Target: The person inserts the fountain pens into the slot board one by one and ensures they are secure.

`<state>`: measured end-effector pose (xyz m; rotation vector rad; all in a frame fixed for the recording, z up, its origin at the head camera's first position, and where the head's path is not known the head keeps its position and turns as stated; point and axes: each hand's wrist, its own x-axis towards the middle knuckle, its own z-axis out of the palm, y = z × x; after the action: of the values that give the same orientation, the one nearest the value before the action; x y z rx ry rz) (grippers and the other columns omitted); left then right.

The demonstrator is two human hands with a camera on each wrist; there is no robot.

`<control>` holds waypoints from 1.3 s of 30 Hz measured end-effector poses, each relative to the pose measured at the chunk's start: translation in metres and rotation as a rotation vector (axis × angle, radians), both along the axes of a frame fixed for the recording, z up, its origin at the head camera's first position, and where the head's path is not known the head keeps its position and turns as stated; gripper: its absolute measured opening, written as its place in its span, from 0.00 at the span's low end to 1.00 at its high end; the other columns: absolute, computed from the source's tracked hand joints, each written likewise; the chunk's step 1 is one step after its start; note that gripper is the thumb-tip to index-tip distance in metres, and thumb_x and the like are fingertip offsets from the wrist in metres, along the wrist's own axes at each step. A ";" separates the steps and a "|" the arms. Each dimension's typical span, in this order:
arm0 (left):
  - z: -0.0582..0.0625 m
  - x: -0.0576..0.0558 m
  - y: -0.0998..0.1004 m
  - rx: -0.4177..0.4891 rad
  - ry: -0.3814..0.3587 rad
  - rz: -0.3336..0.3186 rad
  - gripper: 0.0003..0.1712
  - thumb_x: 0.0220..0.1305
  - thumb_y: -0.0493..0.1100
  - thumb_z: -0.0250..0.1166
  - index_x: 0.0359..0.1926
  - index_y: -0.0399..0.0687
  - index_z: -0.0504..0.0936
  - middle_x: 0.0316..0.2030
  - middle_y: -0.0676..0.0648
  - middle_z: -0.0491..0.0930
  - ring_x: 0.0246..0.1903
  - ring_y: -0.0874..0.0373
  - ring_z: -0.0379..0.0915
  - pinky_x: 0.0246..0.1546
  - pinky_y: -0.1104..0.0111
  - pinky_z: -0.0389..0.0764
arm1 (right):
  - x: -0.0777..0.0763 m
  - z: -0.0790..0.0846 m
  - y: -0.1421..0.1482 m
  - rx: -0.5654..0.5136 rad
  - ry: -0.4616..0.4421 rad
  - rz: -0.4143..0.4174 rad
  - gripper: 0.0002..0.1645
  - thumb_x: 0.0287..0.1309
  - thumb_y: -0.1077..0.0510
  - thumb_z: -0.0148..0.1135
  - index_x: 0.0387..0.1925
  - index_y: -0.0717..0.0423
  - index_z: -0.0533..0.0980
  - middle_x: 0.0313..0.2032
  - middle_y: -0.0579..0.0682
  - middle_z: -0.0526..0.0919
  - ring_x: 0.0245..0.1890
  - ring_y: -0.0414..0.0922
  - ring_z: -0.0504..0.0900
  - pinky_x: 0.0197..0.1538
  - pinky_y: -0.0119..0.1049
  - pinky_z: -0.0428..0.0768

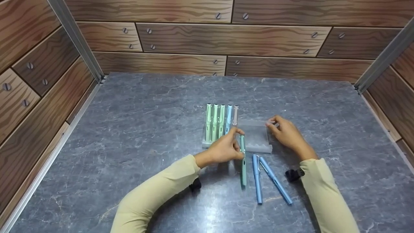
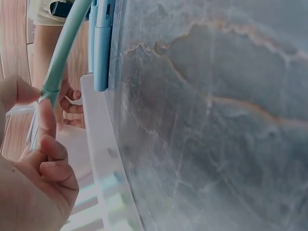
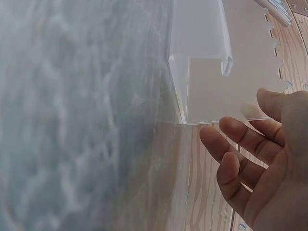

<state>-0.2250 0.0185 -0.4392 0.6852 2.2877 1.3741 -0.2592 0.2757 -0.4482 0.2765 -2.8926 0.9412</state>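
A clear plastic pen stand (image 1: 258, 148) sits mid-table with a row of pens in its left part: three light green pens (image 1: 214, 126), a light blue pen (image 1: 229, 116) and a greyish-pink pen (image 1: 235, 115). My left hand (image 1: 226, 147) pinches a darker green pen (image 1: 244, 171) between thumb and fingers, in front of the stand. In the left wrist view this green pen (image 2: 65, 53) slants up from the fingertips. My right hand (image 1: 286, 132) holds the stand's right edge. Thumb and index finger pinch the clear panel (image 3: 216, 96) in the right wrist view.
Two blue pens lie on the table in front of the stand, one nearly straight (image 1: 257, 181) and one slanted (image 1: 278, 183). The grey marbled tabletop (image 1: 145, 113) is bordered by wood-patterned walls (image 1: 226, 38) at the back and sides.
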 end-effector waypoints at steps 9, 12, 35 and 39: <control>0.010 -0.004 -0.003 -0.026 0.149 0.047 0.40 0.45 0.35 0.70 0.59 0.57 0.63 0.24 0.56 0.77 0.22 0.65 0.71 0.25 0.73 0.73 | 0.000 -0.001 0.001 -0.010 0.009 0.003 0.15 0.69 0.54 0.53 0.46 0.62 0.75 0.32 0.58 0.83 0.27 0.39 0.77 0.36 0.37 0.73; 0.014 -0.005 -0.005 -0.050 0.205 0.043 0.39 0.46 0.35 0.69 0.59 0.58 0.63 0.25 0.57 0.77 0.23 0.65 0.71 0.25 0.73 0.72 | 0.000 -0.002 0.001 -0.016 0.007 -0.001 0.15 0.69 0.54 0.53 0.46 0.62 0.75 0.33 0.59 0.83 0.28 0.39 0.78 0.37 0.38 0.74; 0.026 -0.014 -0.008 -0.141 0.492 0.121 0.38 0.47 0.38 0.68 0.61 0.57 0.65 0.27 0.57 0.77 0.24 0.66 0.70 0.22 0.75 0.69 | -0.001 -0.002 0.000 -0.011 0.015 -0.003 0.14 0.69 0.55 0.53 0.46 0.63 0.74 0.35 0.60 0.83 0.29 0.42 0.80 0.37 0.39 0.75; 0.026 -0.014 -0.007 -0.135 0.542 0.140 0.36 0.48 0.38 0.67 0.60 0.57 0.66 0.28 0.56 0.77 0.24 0.66 0.69 0.22 0.75 0.69 | 0.000 -0.001 0.000 -0.005 0.009 -0.009 0.14 0.69 0.56 0.53 0.45 0.63 0.75 0.35 0.60 0.83 0.29 0.42 0.80 0.37 0.39 0.75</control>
<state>-0.2389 0.0112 -0.4133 0.9608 2.8658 1.1800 -0.2596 0.2761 -0.4495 0.2666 -2.8800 0.9436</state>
